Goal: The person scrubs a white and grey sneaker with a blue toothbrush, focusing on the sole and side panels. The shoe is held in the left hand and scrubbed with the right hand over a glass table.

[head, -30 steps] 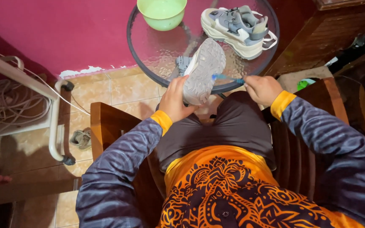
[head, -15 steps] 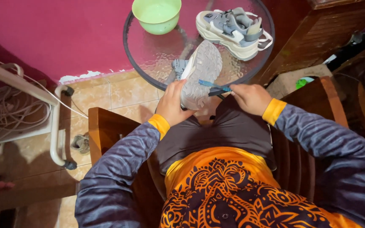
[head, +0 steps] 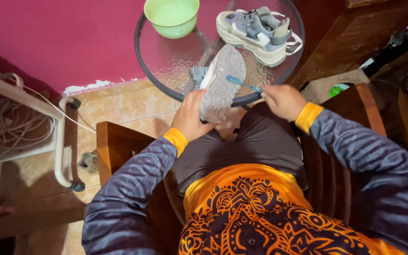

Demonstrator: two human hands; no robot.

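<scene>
My left hand [head: 191, 114] grips a grey and cream sneaker [head: 220, 82] by its heel end, sole turned up toward me. My right hand [head: 283, 100] holds a blue toothbrush [head: 243, 84] whose head rests on the sole near the toe. A second matching sneaker [head: 256, 34] stands upright on the round glass table [head: 166, 71] beyond. A green plastic bowl [head: 172, 17] sits at the table's far left. I am seated in a wooden chair, with the held sneaker above my knees.
Magenta wall behind the table. A white metal frame [head: 60, 141] with coiled cable [head: 10, 127] stands on the tiled floor to the left. A small item [head: 89, 162] lies on the tiles by the chair arm [head: 114, 146]. Dark wooden furniture [head: 355, 42] crowds the right side.
My right hand has come in from the right with the toothbrush and set its head on the sole. The sneaker stayed in my left hand, shifting slightly.
</scene>
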